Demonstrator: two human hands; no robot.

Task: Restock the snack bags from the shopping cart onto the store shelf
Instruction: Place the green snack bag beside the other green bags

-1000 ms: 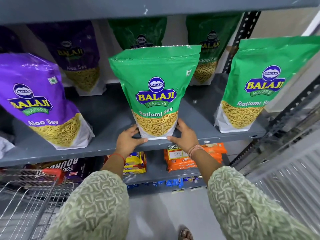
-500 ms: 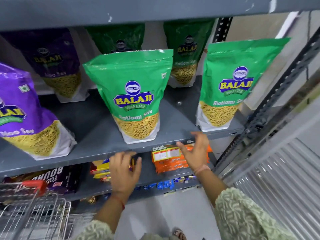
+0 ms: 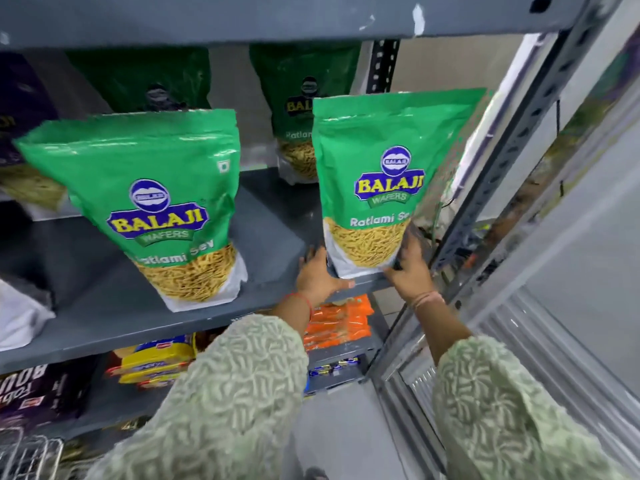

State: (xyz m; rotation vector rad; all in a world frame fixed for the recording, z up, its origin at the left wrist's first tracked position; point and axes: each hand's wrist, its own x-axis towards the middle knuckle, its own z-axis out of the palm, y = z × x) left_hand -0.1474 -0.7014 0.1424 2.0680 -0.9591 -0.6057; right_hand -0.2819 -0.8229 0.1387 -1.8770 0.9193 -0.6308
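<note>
A green Ratlami Sev bag (image 3: 377, 161) stands upright at the right end of the grey shelf (image 3: 114, 306). My left hand (image 3: 317, 277) grips its lower left corner and my right hand (image 3: 410, 268) grips its lower right corner. A second green Ratlami Sev bag (image 3: 156, 202) stands free to its left, near the shelf's front edge. Two more green bags (image 3: 298, 98) stand behind, at the back of the shelf. The wire shopping cart (image 3: 31, 455) shows only as a corner at the bottom left.
Purple Aloo Sev bags (image 3: 24, 126) stand at the far left. A slotted metal upright (image 3: 519, 133) frames the shelf's right end, with a ribbed metal panel (image 3: 519, 358) beside it. Orange packets (image 3: 337, 323) and yellow packets (image 3: 156, 362) lie on the lower shelf.
My hands let go of the middle green bag, dropped below the shelf edge, then moved right and took hold of the right-hand green bag's base. My view swung to the right.
</note>
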